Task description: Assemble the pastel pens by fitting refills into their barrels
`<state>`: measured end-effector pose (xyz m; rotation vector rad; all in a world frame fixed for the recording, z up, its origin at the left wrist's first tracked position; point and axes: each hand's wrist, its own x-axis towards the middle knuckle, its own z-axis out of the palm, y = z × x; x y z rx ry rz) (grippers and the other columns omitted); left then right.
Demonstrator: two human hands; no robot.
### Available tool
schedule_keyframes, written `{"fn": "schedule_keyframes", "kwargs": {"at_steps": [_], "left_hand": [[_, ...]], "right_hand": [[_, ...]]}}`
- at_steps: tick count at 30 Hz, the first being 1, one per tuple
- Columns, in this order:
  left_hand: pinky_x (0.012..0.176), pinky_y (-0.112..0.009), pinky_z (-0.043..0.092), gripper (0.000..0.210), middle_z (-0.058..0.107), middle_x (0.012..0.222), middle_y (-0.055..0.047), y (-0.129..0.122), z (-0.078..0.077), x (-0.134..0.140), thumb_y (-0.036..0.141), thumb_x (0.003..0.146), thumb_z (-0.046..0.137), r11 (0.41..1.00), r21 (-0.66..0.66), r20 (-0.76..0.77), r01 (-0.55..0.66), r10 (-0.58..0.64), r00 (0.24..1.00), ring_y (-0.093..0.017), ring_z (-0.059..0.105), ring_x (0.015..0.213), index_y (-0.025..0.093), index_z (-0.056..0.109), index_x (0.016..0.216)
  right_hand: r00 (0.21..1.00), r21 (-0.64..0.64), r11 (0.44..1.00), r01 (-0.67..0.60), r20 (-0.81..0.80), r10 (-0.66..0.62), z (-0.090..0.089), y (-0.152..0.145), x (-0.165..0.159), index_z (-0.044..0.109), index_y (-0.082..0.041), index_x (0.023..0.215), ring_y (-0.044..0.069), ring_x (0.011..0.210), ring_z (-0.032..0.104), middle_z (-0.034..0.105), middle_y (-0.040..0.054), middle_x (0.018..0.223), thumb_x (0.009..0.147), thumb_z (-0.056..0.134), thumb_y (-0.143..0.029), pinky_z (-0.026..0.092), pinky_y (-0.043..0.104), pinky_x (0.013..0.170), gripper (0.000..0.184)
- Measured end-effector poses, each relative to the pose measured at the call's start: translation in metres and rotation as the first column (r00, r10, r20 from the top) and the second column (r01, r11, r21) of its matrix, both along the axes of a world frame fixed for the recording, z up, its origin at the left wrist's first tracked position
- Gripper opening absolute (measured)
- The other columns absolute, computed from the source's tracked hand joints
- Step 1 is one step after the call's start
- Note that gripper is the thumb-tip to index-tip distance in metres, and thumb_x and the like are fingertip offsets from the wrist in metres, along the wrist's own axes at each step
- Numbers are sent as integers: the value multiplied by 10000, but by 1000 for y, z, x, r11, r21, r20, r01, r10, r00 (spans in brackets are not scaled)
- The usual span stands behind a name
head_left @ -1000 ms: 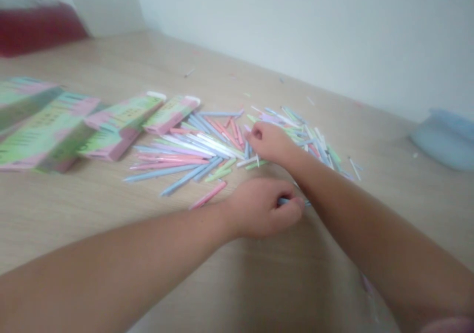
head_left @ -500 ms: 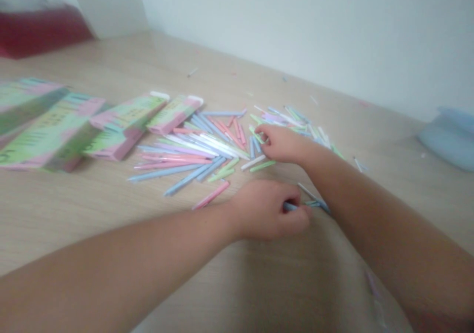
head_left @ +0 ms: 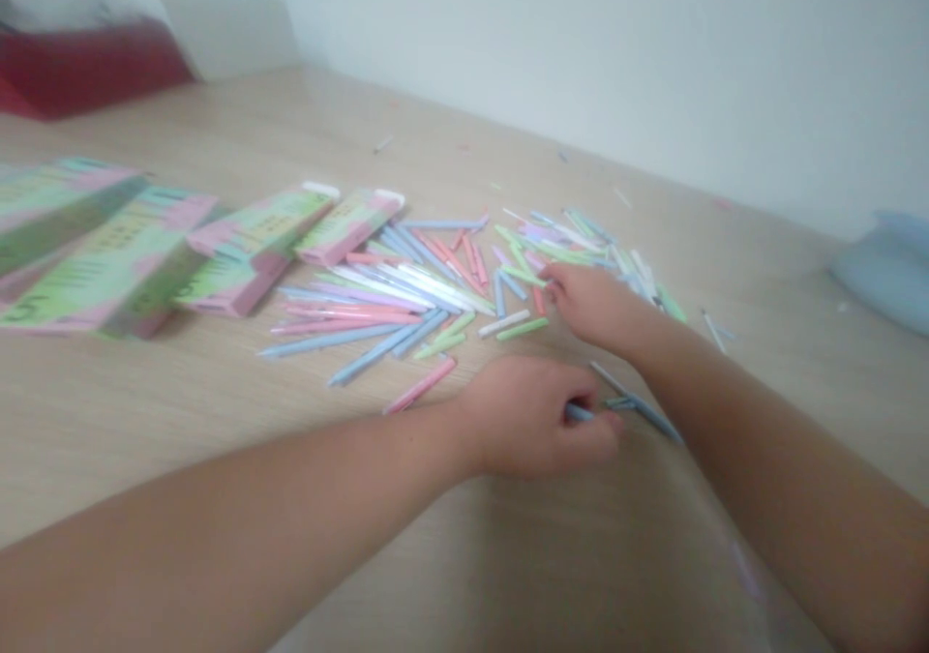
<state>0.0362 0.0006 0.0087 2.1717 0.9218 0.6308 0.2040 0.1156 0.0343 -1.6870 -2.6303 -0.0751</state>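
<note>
My left hand [head_left: 541, 416] is closed around a thin blue pen [head_left: 579, 412], of which only a short piece shows inside the curled fingers. Beyond it my right hand [head_left: 599, 307] reaches to the right part of the pile, its thumb and fingertips pinched together; what lies between them is too blurred to name. Loose pen caps, such as a green cap [head_left: 523, 329] and a white cap [head_left: 504, 323], lie beside it. Many pastel pens [head_left: 348, 319] spread to the left. A pink pen [head_left: 421, 384] rests just behind my left wrist.
Several green and pink printed boxes [head_left: 108, 266] lie at the left. A red box [head_left: 94, 68] and a white panel [head_left: 228, 34] stand at the back left. A light blue object [head_left: 889, 271] sits at the right, near the wall [head_left: 616, 63]. Small scraps dot the wooden table [head_left: 276, 140].
My right hand has moved a little to the right over the caps, its fingertips now closer together. My left hand keeps its hold on the blue pen. The view has shifted slightly.
</note>
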Motion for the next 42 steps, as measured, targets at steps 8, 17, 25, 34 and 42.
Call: {"fn": "schedule_keyframes", "kwargs": {"at_steps": [8, 17, 25, 34, 42], "left_hand": [[573, -302, 310, 351, 674, 736, 0, 1, 2, 0, 543, 929, 508, 1000, 1, -37, 16, -16, 999, -175, 581, 682, 247, 654, 808], [577, -300, 299, 408, 677, 740, -3, 1, 0, 1, 579, 939, 481, 1000, 18, -64, 25, -23, 998, -171, 569, 680, 240, 672, 817], [564, -299, 272, 362, 620, 688, 13, 0, 1, -1, 519, 942, 495, 999, 23, -18, 25, -24, 1000, -146, 517, 639, 227, 626, 772], [540, -316, 232, 404, 507, 589, 29, -1, 5, -3, 492, 946, 493, 999, -17, 32, 42, -42, 999, -129, 413, 569, 214, 539, 656], [542, -305, 254, 399, 581, 616, 21, -2, 7, -2, 529, 931, 497, 999, 10, -10, 41, -41, 999, -143, 478, 578, 228, 579, 682]], "right_hand": [[994, -18, 997, 72, 87, -70, -6, -9, 25, 692, -125, 1156, 328, 1041, 714, 753, 211, 1168, 930, 467, -103, 497, 384, 850, 320], [929, 75, 958, 277, 234, -287, 3, -23, 36, 724, -171, 952, 360, 894, 720, 758, 197, 955, 1040, 242, -608, 477, 427, 739, 656], [924, 163, 947, 275, 229, -308, -11, -3, 64, 695, -103, 1133, 407, 1036, 669, 719, 258, 1127, 1021, 328, -570, 475, 510, 848, 604], [976, 102, 992, -80, -194, 99, -12, -4, 3, 706, -178, 952, 240, 850, 602, 712, 108, 935, 1009, 450, -348, 403, 339, 748, 313], [998, 4, 1000, 15, -68, -15, -2, 1, -42, 677, -204, 916, 227, 750, 592, 730, 98, 893, 1015, 452, -455, 338, 324, 638, 351]]}}
